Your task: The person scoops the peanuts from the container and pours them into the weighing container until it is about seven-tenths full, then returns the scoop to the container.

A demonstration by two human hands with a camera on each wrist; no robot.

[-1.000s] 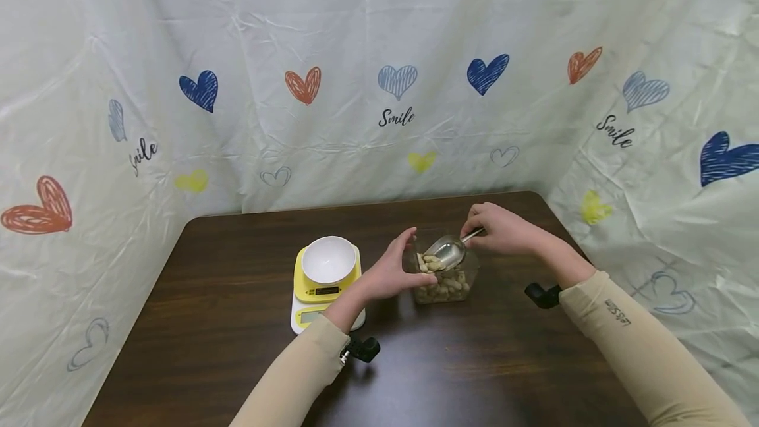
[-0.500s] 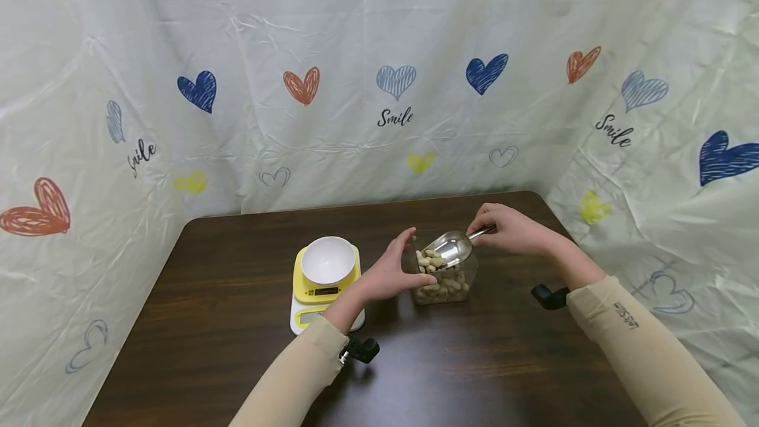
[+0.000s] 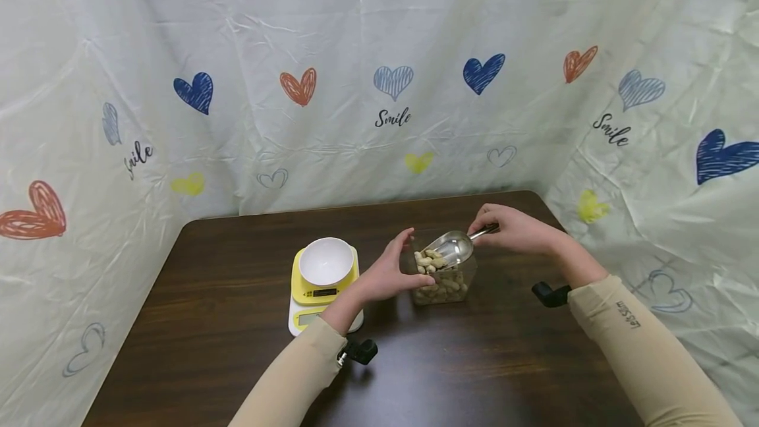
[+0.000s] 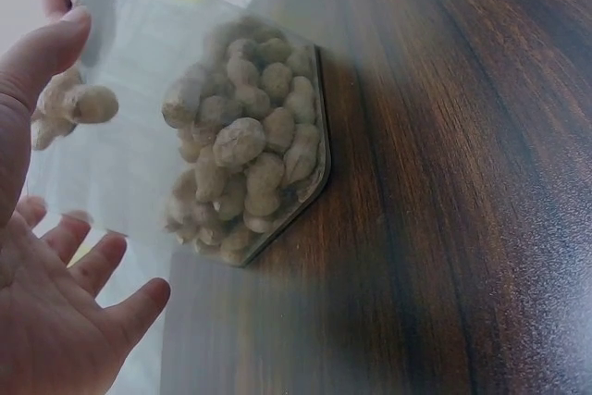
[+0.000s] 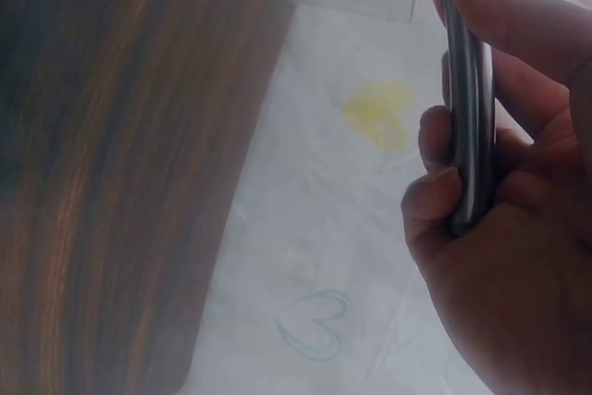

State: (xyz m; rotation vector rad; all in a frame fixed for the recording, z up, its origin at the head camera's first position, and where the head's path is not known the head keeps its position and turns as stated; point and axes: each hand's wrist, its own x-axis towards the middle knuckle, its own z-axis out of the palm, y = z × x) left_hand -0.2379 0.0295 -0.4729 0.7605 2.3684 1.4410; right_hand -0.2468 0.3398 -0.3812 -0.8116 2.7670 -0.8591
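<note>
A clear square container [image 3: 471, 274] of unshelled peanuts [image 4: 242, 141] stands on the table. My left hand [image 3: 385, 275] holds it by its left side, the thumb along the near wall near the rim and the fingers spread at the far side. With curled fingers my right hand [image 3: 512, 228] grips the handle of a metal scoop [image 3: 456, 247]; the right wrist view shows the thumb pressed along the handle [image 5: 472, 108]. The scoop's bowl tilts down to the left over the container's mouth, with several peanuts at its lip.
Left of the container, a yellow and white kitchen scale [image 3: 300, 292] carries a white bowl [image 3: 326, 262]. My left forearm overlaps the scale's front corner. The dark wooden table [image 3: 225, 295] ends at a white curtain [image 3: 332, 18] printed with hearts.
My right hand has drawn the scoop slightly to the right and tipped it, still over the container. The left hand keeps its place on the container.
</note>
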